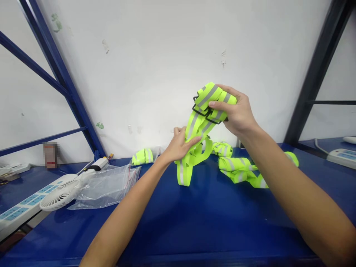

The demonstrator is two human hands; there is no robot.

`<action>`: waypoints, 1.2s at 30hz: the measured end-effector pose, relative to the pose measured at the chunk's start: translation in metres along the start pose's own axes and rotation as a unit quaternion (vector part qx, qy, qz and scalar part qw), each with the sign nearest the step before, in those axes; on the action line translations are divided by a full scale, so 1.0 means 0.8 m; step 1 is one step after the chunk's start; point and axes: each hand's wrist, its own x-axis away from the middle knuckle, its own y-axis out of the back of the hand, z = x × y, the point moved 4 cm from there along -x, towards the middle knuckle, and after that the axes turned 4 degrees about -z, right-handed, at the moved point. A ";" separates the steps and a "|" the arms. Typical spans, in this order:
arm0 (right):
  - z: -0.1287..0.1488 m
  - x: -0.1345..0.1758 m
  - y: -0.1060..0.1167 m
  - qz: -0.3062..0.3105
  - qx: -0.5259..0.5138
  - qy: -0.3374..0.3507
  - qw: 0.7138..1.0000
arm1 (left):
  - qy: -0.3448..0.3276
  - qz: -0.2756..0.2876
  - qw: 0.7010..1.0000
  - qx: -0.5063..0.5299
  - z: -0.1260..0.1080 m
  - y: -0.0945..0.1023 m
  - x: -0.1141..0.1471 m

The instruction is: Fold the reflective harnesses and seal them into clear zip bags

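A neon-yellow reflective strap (pixel 191 126) with grey stripes and black buckles is held up in front of the wall. My right hand (pixel 236 111) is closed on its folded upper part, thumb across the front, just above the buckles. Lower down, my left hand (pixel 182 144) grips the hanging lengths, with its thumb over them. Loose loops of the strap dangle below my left hand over the table. Behind and to the right, more folded reflective straps (pixel 236 165) lie on the table, partly covered by my right forearm.
On the blue table (pixel 178 222), clear plastic bags (pixel 105 189) lie at left beside a white handheld fan (pixel 59 194) and a white power strip (pixel 27 204). A rolled strap (pixel 142 156) rests near the wall. Blue metal posts (pixel 69 85) rise at left, a dark post (pixel 311 70) at right.
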 end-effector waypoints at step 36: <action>0.006 0.005 0.005 -0.052 0.181 0.169 0.967 | 0.140 0.106 0.939 0.296 0.004 -0.020 0.006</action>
